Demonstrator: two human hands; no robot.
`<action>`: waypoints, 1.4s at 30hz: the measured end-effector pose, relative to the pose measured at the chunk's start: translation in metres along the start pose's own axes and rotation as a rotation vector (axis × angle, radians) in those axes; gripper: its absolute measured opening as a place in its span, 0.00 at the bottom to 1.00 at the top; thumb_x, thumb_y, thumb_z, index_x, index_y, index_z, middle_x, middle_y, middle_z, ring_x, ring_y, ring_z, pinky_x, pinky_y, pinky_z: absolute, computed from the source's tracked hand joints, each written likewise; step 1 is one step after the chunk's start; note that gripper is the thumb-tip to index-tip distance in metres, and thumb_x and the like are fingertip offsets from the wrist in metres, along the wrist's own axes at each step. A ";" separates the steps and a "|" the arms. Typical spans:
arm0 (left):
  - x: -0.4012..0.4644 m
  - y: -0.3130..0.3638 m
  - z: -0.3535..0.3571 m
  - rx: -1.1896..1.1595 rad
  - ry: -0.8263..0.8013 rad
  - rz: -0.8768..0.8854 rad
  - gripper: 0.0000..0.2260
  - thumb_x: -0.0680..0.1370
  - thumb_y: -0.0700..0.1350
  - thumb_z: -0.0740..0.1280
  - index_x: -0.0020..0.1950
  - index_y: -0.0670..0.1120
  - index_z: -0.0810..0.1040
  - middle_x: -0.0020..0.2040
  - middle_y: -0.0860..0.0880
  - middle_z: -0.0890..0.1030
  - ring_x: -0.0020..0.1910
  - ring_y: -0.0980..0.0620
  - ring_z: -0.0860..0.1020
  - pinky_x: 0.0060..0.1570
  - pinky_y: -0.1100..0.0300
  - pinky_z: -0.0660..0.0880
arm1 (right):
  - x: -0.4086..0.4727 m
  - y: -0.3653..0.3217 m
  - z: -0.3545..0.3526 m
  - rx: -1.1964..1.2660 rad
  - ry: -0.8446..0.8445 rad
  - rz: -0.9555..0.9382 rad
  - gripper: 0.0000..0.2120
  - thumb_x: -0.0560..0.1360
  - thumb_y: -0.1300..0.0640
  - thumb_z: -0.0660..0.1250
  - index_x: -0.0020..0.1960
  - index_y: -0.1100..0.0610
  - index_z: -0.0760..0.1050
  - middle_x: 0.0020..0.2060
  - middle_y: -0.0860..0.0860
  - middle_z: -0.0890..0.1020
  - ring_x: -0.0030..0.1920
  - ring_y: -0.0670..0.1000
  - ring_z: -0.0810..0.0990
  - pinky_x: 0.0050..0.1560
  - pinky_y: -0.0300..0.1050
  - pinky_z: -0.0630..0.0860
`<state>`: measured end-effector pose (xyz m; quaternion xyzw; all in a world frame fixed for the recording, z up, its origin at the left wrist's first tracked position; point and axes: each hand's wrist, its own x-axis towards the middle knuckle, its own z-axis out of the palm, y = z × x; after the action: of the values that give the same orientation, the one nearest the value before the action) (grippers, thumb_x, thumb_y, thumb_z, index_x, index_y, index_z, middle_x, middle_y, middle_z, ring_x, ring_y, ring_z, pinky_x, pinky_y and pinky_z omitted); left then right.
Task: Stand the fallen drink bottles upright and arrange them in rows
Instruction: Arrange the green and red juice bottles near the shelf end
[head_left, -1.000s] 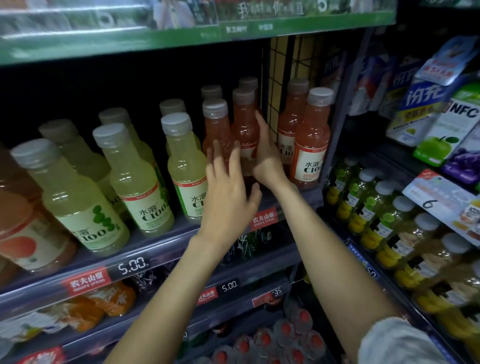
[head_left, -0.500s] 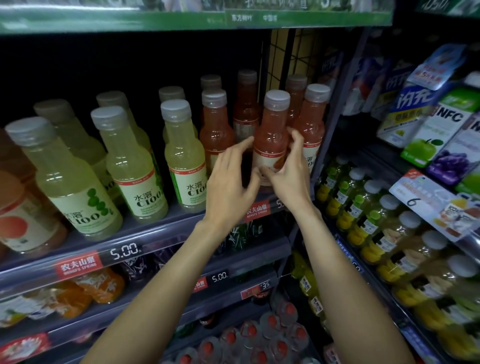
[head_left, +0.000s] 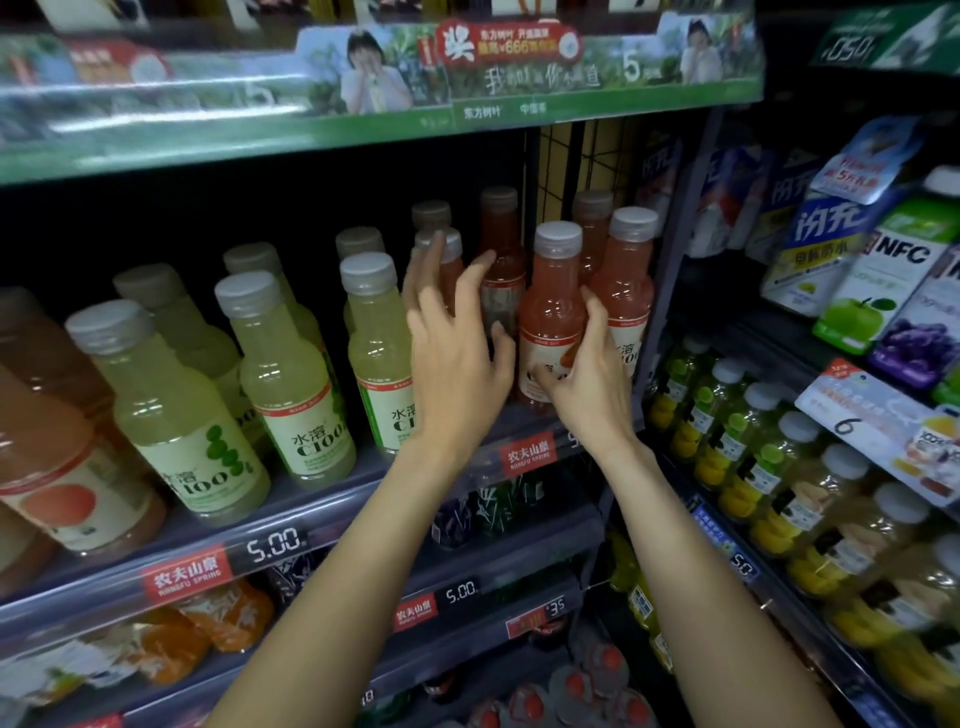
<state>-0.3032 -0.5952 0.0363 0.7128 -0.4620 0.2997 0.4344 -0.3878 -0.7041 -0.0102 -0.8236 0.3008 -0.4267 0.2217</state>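
Observation:
Pink grapefruit drink bottles with grey caps stand upright at the right end of the shelf (head_left: 363, 499). My right hand (head_left: 587, 379) is wrapped around the lower body of the front pink bottle (head_left: 553, 306), which stands at the shelf's front edge. My left hand (head_left: 457, 353) hovers just left of it with fingers spread, in front of two other pink bottles (head_left: 498, 270), holding nothing. Another pink bottle (head_left: 626, 280) stands against the right side. Pale green bottles (head_left: 280, 374) stand in rows to the left.
A wire grid divider (head_left: 582, 166) closes the shelf's right end. Orange-pink bottles (head_left: 57, 457) crowd the far left. To the right, a second rack holds small yellow-green bottles (head_left: 737, 447) and juice cartons (head_left: 883, 270). Lower shelves hold more drinks.
My right hand has brought a pink bottle from the back to the front of the shelf and still grips it. My left hand rose and spread its fingers beside it.

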 end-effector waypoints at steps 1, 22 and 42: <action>0.006 -0.002 0.001 0.050 -0.042 0.005 0.27 0.71 0.35 0.67 0.69 0.41 0.68 0.71 0.32 0.62 0.71 0.37 0.60 0.62 0.49 0.69 | -0.001 0.000 -0.001 -0.002 0.000 -0.001 0.43 0.69 0.58 0.75 0.75 0.56 0.52 0.68 0.57 0.70 0.65 0.55 0.72 0.63 0.50 0.72; 0.028 -0.001 -0.013 -0.563 -0.354 0.136 0.18 0.78 0.49 0.66 0.67 0.47 0.73 0.64 0.50 0.75 0.64 0.55 0.73 0.64 0.51 0.71 | -0.031 -0.033 0.001 0.299 0.182 0.081 0.40 0.65 0.40 0.72 0.68 0.59 0.62 0.59 0.55 0.77 0.58 0.51 0.77 0.55 0.49 0.77; 0.087 -0.035 0.072 0.565 -0.332 0.100 0.24 0.70 0.49 0.58 0.65 0.49 0.77 0.60 0.49 0.80 0.55 0.46 0.78 0.50 0.54 0.75 | -0.054 -0.021 -0.019 0.556 0.166 0.239 0.47 0.60 0.46 0.76 0.72 0.59 0.58 0.57 0.45 0.73 0.52 0.33 0.77 0.52 0.32 0.76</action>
<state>-0.2351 -0.6876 0.0651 0.8205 -0.4597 0.3166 0.1231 -0.4222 -0.6544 -0.0178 -0.6526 0.2844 -0.5294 0.4616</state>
